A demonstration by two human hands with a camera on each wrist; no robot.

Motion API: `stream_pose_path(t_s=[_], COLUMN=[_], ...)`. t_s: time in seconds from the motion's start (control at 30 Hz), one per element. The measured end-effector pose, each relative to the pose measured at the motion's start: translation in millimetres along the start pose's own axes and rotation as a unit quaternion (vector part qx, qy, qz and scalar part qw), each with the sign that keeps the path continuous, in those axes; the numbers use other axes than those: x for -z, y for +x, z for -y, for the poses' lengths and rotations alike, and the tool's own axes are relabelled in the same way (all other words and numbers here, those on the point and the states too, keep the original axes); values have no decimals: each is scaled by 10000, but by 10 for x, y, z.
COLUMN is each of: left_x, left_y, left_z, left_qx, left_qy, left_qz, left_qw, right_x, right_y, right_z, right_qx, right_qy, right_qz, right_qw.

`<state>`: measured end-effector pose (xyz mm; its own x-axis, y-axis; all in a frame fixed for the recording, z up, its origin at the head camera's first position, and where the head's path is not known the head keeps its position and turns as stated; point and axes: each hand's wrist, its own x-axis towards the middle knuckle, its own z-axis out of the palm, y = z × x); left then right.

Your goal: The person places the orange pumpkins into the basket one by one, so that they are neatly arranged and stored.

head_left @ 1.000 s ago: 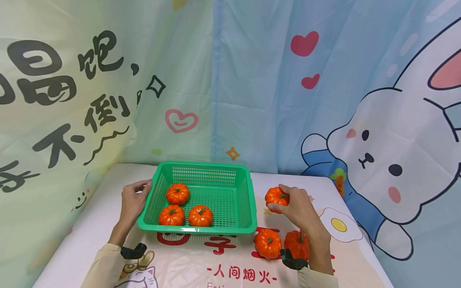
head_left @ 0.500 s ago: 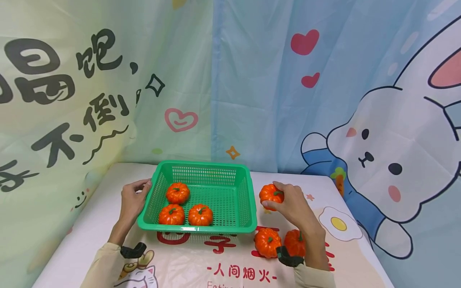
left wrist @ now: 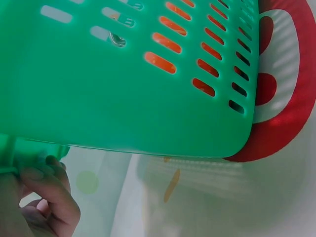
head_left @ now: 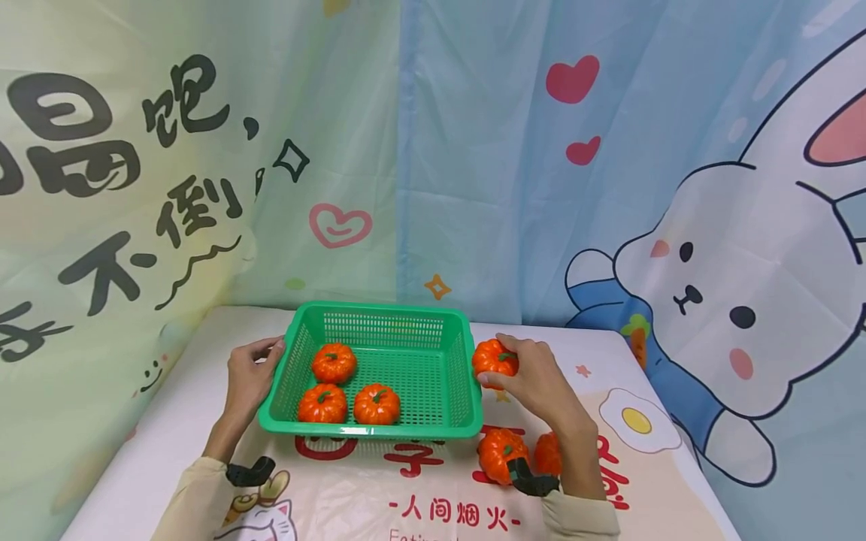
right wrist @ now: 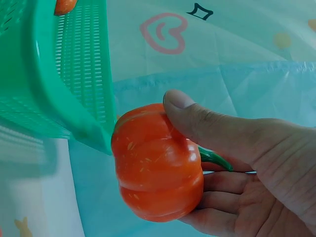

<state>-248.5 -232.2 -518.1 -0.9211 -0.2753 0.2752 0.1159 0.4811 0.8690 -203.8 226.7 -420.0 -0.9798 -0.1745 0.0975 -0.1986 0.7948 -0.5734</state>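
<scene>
A green plastic basket (head_left: pixel 419 432) stands on the table with three small orange pumpkins (head_left: pixel 376 405) in its left half. My left hand (head_left: pixel 252 376) grips the basket's left rim; in the left wrist view its thumb and fingers (left wrist: pixel 49 190) pinch the edge. Beside the basket's right rim, my right hand (head_left: pixel 541 376) holds another orange pumpkin (right wrist: pixel 158 165) with a green stem, the thumb on one side and fingers on the other. In the head view this pumpkin appears right at the rim; whether they touch I cannot tell.
Two more pumpkins lie on the table to the basket's front right: one pumpkin (head_left: pixel 499 454) is nearer the basket, the other pumpkin (head_left: pixel 548 453) is partly behind my right forearm. A printed cloth covers the table (head_left: pixel 433 518). Behind it hangs a printed curtain (head_left: pixel 467 210).
My right hand has moved left and slightly up with its pumpkin, from the table's right side to the basket's right rim. The left hand and the basket have stayed in place.
</scene>
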Motion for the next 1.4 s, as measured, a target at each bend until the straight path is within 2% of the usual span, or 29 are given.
stream_pose_path(t_s=[0.6,0.97,1.4], left_x=[10,22,-12], left_y=[-30,-72,-8], left_z=[-18,6,6], left_qx=[4,3,-90], left_qy=[-15,37,-9], left_qz=[-25,-49,-56], left_qw=[10000,10000,9999], right_x=[-79,-192,-359], right_y=[47,158,330], right_z=[76,217,310], right_qx=[346,810,1038], right_qy=[225,345,443], right_qz=[83,208,322], right_qw=[9991,9959,9931])
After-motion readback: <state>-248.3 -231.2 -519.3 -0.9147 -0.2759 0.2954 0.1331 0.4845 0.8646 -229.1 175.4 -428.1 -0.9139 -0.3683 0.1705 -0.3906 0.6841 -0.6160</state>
